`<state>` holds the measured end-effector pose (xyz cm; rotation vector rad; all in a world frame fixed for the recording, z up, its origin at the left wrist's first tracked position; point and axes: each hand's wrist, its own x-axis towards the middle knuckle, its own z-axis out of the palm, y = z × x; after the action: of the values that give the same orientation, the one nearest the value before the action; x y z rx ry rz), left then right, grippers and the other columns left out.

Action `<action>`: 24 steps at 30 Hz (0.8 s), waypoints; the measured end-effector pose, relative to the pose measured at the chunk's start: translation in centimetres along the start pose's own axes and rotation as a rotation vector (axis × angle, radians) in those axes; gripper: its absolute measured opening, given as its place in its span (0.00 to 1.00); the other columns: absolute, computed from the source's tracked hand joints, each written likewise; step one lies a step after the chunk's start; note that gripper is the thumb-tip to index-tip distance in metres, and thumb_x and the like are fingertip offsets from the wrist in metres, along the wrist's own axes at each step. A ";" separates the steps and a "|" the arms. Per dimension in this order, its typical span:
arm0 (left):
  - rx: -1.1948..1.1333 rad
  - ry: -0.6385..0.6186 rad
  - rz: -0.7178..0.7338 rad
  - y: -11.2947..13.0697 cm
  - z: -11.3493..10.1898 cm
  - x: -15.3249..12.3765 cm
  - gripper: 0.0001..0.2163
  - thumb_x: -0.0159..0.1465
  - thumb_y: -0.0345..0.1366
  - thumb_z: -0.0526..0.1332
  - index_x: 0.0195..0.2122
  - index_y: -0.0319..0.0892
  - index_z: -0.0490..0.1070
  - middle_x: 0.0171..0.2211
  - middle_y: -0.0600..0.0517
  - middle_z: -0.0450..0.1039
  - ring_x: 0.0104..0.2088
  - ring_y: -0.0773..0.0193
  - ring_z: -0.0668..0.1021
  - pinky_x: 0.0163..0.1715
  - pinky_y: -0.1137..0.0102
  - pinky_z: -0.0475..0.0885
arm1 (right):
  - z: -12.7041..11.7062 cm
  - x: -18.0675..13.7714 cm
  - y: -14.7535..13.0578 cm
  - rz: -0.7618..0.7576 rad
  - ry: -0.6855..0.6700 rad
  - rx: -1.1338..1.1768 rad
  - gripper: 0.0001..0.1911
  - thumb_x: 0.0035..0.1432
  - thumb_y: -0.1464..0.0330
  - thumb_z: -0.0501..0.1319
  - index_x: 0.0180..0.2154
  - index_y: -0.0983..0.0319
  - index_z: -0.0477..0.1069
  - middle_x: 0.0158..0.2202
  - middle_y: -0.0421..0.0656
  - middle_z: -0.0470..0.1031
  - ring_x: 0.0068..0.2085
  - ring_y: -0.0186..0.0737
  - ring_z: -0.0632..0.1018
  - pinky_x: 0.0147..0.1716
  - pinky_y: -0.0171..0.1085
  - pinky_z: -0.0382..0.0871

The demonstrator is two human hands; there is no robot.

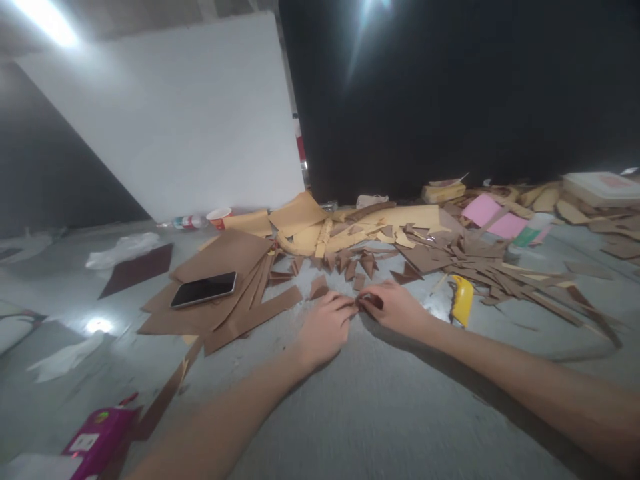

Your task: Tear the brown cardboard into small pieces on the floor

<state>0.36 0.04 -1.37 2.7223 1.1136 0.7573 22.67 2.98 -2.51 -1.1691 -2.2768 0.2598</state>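
Note:
Both my hands meet low over the grey floor, pinching a small brown paper piece [369,303] between them. My left hand [325,327] has its fingers curled on the piece's left end. My right hand [397,305] grips its right end with closed fingers. Just beyond them lies a row of several small folded brown triangles [350,265]. Most of the held piece is hidden by my fingers.
A black phone [204,289] rests on brown paper sheets [225,280] at left. A yellow cutter [463,299] lies right of my right hand. Paper scraps [500,267], pink paper [493,217], a red cup [219,216], a bottle [185,222] and a magenta box [100,440] surround me.

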 end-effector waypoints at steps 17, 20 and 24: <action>0.001 0.023 0.000 0.0 0.1 0.0 0.18 0.71 0.22 0.54 0.50 0.42 0.82 0.51 0.50 0.82 0.53 0.58 0.76 0.57 0.62 0.75 | -0.2 0.0 -0.1 -0.010 -0.001 0.087 0.07 0.66 0.70 0.62 0.33 0.60 0.74 0.25 0.39 0.76 0.30 0.39 0.75 0.36 0.38 0.62; 0.080 -0.002 0.059 0.0 0.1 0.1 0.17 0.72 0.23 0.54 0.49 0.41 0.82 0.52 0.50 0.82 0.53 0.59 0.77 0.57 0.63 0.74 | -0.1 -0.1 0.0 -0.015 -0.011 0.078 0.07 0.67 0.70 0.62 0.34 0.60 0.74 0.25 0.39 0.76 0.30 0.40 0.75 0.36 0.38 0.62; 0.240 -0.075 0.187 0.0 0.0 0.2 0.14 0.74 0.26 0.54 0.48 0.37 0.82 0.52 0.46 0.82 0.53 0.59 0.78 0.59 0.64 0.72 | 0.1 0.0 0.0 -0.009 -0.029 0.069 0.07 0.67 0.71 0.62 0.34 0.61 0.75 0.26 0.40 0.77 0.31 0.40 0.75 0.37 0.39 0.62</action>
<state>0.49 0.17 -1.31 3.0614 1.0042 0.5683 22.62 3.03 -2.58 -1.1269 -2.2793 0.3507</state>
